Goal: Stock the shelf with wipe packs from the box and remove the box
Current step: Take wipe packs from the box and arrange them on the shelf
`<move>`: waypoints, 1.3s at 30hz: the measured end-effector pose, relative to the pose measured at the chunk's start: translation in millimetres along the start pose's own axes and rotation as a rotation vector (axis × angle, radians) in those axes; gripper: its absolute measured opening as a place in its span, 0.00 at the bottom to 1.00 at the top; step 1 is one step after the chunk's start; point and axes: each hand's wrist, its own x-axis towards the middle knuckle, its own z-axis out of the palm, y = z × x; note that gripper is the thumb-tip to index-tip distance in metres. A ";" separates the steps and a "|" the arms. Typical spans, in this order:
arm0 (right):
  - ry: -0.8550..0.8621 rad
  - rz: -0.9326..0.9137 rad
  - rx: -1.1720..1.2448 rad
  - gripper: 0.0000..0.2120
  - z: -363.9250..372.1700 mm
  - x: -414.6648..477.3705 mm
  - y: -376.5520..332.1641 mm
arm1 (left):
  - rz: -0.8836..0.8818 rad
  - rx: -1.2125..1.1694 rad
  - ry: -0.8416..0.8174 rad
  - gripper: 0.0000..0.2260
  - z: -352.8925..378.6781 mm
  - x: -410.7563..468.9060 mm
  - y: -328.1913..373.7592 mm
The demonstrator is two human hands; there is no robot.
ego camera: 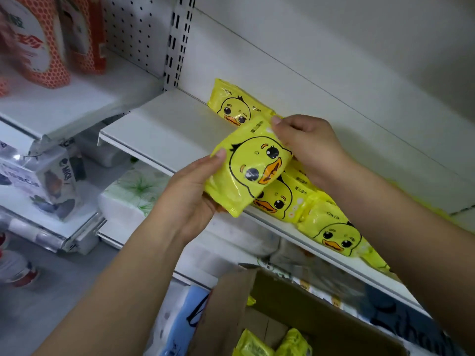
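A yellow wipe pack (253, 168) printed with a duck face is held above the front edge of the white shelf (154, 129). My left hand (195, 191) grips its lower left end, thumb on top. My right hand (308, 147) pinches its upper right end. Several more yellow duck packs lie on the shelf: one at the back (235, 105), others in a row to the right (331, 227). Below, the open cardboard box (231, 299) holds a few yellow packs (272, 343).
Orange and white packages (43, 44) stand on the upper left shelf. White tissue packs (131, 194) and a boxed product (55, 181) sit on lower shelves. A blue-and-white pack (180, 319) lies left of the box. The shelf's left part is bare.
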 end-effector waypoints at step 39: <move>0.143 0.121 0.264 0.11 -15.0 -91.7 29.6 | -0.027 -0.068 0.156 0.17 12.6 -31.3 -18.1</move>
